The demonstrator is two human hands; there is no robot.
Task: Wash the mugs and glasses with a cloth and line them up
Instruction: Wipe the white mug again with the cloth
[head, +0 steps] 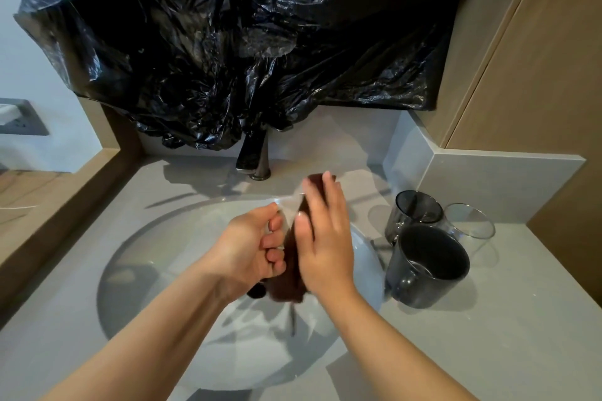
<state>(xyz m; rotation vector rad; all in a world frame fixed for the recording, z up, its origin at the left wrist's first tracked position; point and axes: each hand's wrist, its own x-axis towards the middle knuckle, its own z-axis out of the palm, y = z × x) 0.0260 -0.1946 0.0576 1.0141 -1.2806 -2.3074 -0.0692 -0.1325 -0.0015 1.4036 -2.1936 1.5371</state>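
Evidently washing is under way: the left hand [250, 247] curls its fingers round a clear glass [291, 205] above the sink [146, 257], likely so drips fall in. The right hand [325, 238], fingers straight, presses a brown cloth [290, 280] flat against the glass to rub it. The 2 hands are close together, with glass and cloth between them. A dark mug [426, 267], a grey glass [413, 212] and a second clear glass [469, 221] cluster on the counter [488, 335] off the sink's right edge, toward the back right corner, within reach; washed or waiting, I cannot tell. No brand, label or writing is readable.
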